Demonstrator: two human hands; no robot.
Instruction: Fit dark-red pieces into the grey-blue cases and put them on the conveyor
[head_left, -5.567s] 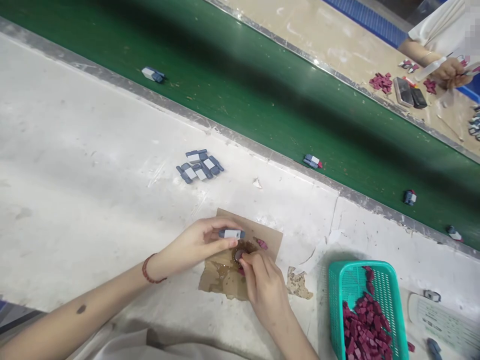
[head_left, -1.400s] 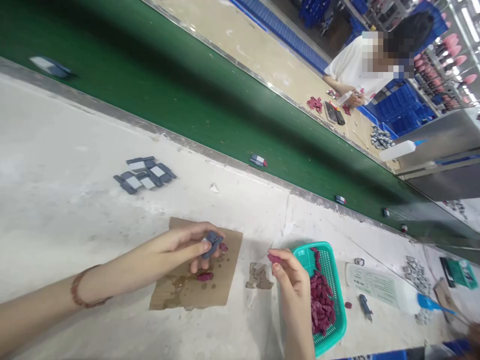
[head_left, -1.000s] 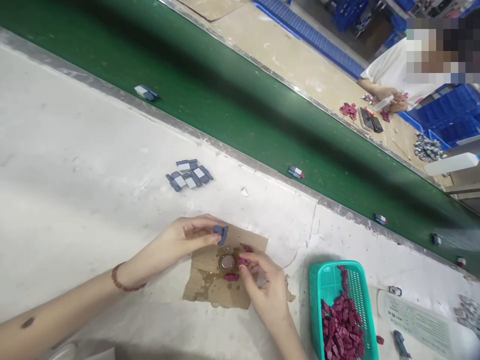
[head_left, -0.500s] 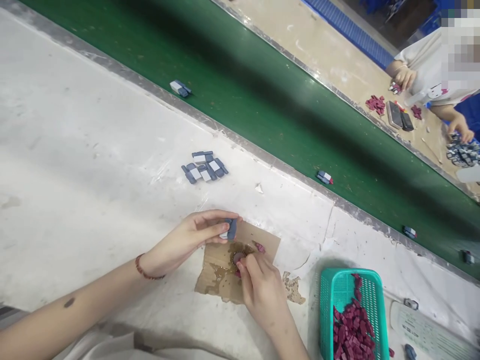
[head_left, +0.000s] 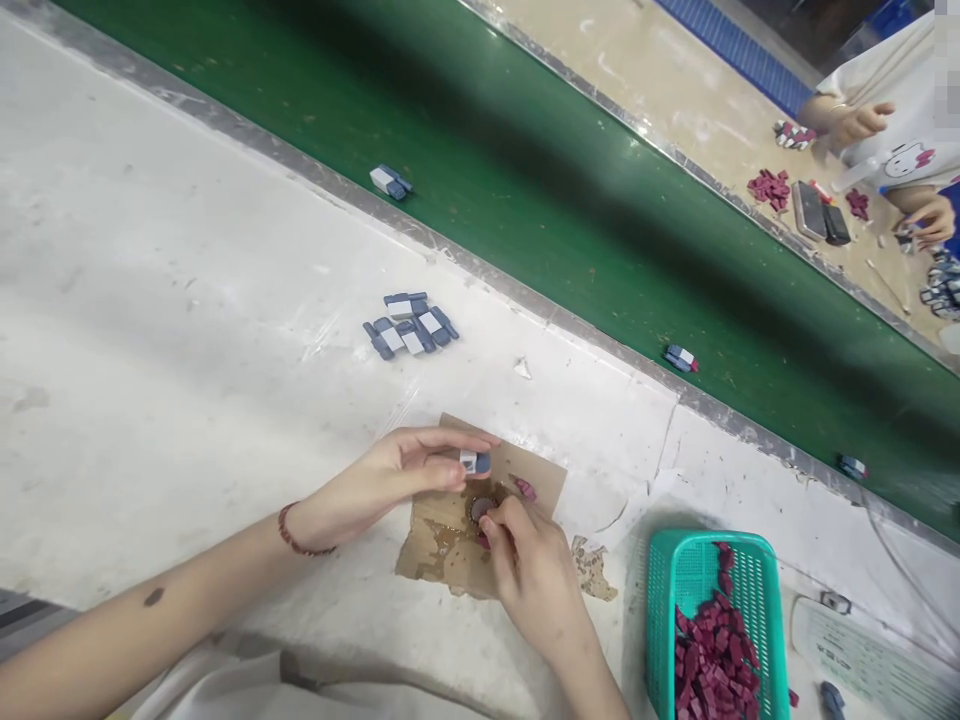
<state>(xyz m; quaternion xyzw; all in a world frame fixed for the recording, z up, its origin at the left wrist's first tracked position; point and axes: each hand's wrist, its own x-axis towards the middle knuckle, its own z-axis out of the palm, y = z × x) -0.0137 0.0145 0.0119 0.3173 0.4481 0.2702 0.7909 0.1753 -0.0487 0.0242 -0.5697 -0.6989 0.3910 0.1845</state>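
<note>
Between the thumb and fingers of my left hand [head_left: 409, 468] is a small blue-grey and white plastic-looking piece [head_left: 476, 462], held above a sheet of brown cardboard [head_left: 540, 473]. My right hand [head_left: 536, 570] is pinched closed at a small round bottle-cap-like dish [head_left: 482, 512] on the wet-stained cardboard. What its fingertips hold, if anything, is hidden; a bit of dark red shows beside them. One maroon piece [head_left: 525, 488] lies on the cardboard near the right knuckles. Further up the table rests a cluster of several blue-grey and white pieces [head_left: 412, 325].
A green basket [head_left: 656, 620] of maroon pieces [head_left: 716, 660] stands to the right. Beyond the table edge runs a green conveyor belt [head_left: 480, 200] carrying spaced pieces, one blue and white [head_left: 390, 182]. Across it, a co-worker's hands [head_left: 862, 122] handle similar parts.
My left hand has turned the blue-grey piece, so its white side faces differently. My right hand stays at the round dish. Pieces on the belt have shifted right. The co-worker's hands have moved.
</note>
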